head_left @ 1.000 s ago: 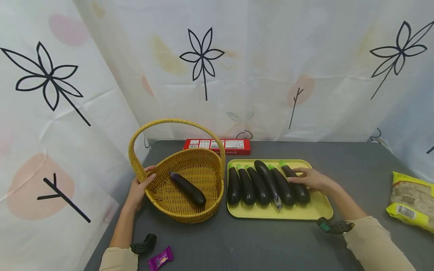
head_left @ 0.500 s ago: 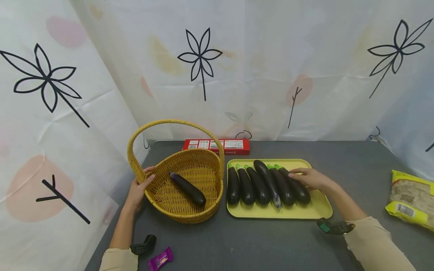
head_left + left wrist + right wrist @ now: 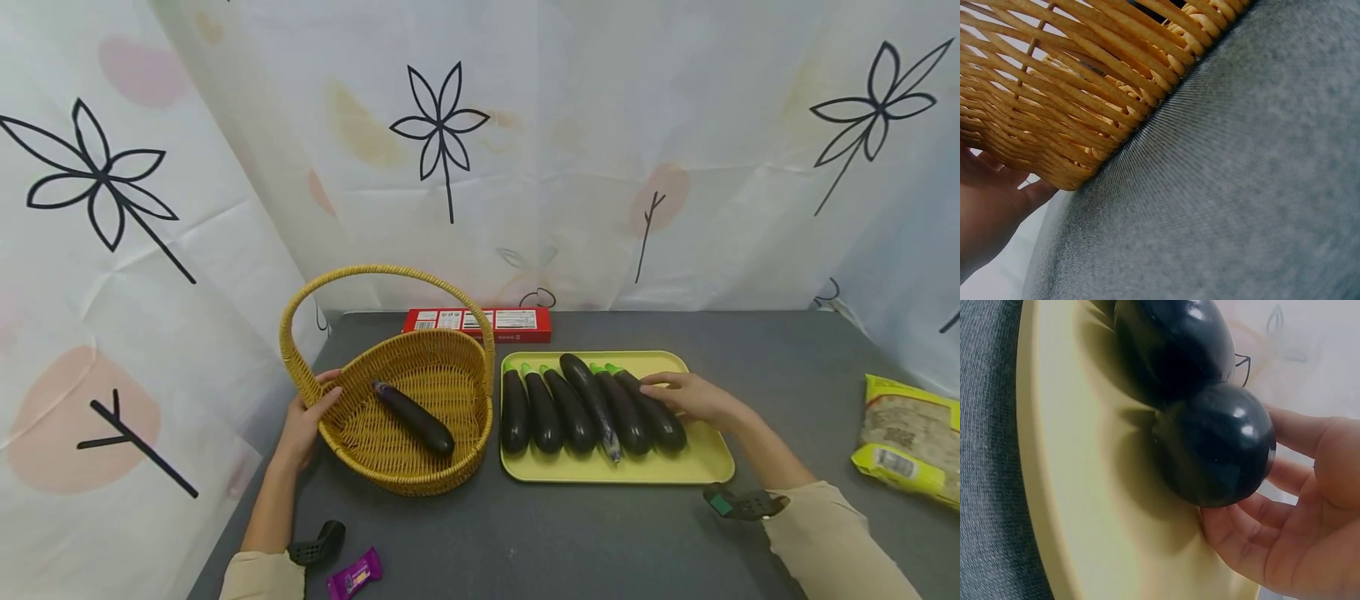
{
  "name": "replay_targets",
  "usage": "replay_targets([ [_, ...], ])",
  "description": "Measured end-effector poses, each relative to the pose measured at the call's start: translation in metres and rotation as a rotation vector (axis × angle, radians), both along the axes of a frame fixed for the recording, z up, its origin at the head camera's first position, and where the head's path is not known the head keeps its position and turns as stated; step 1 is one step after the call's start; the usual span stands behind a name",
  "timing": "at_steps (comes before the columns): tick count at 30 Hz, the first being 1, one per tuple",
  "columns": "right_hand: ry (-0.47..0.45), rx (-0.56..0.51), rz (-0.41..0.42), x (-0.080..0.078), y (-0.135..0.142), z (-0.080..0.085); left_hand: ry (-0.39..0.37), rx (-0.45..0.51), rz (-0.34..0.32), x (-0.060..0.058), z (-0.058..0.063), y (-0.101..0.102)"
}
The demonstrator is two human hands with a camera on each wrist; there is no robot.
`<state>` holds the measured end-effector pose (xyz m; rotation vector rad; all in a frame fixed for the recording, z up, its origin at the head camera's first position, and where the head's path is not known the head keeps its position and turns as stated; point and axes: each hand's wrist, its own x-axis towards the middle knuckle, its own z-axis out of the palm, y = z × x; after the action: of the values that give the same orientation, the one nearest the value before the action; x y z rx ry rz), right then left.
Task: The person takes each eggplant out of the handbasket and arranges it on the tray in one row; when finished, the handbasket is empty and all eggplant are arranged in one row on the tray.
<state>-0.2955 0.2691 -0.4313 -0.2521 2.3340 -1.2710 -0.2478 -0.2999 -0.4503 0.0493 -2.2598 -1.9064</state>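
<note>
At the left side of the wicker basket [image 3: 420,367], my left hand [image 3: 303,421] grips the rim by the handle's base. In the left wrist view, the fingers [image 3: 988,159] lie against the woven wall. One eggplant [image 3: 416,419] lies inside the basket. Several more eggplants [image 3: 546,412] lie side by side on a yellow tray [image 3: 708,462], most with green stems away from me. My right hand [image 3: 693,396] holds the rightmost eggplant [image 3: 660,417]. The right wrist view has thumb and fingers around that eggplant's side [image 3: 1216,450]; its far end is hidden there.
A red box [image 3: 525,325] lies behind the basket. A purple wrapped snack [image 3: 356,573] is on the grey table [image 3: 562,542] near the front left. At the far right lies a yellow bag [image 3: 911,442]. A patterned white cloth hangs behind and at the sides.
The rightmost eggplant's stem end has shifted left against its neighbour, with my right hand on it. My left hand keeps its place on the basket. The view has drifted slightly.
</note>
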Motion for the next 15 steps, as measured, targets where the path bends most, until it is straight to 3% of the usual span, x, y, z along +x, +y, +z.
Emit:
replay_targets([
  [15,0.025,-0.016,-0.026,0.0001,0.0068,0.0023,-0.022,-0.003,0.006,-0.0009,-0.0004,-0.0006],
])
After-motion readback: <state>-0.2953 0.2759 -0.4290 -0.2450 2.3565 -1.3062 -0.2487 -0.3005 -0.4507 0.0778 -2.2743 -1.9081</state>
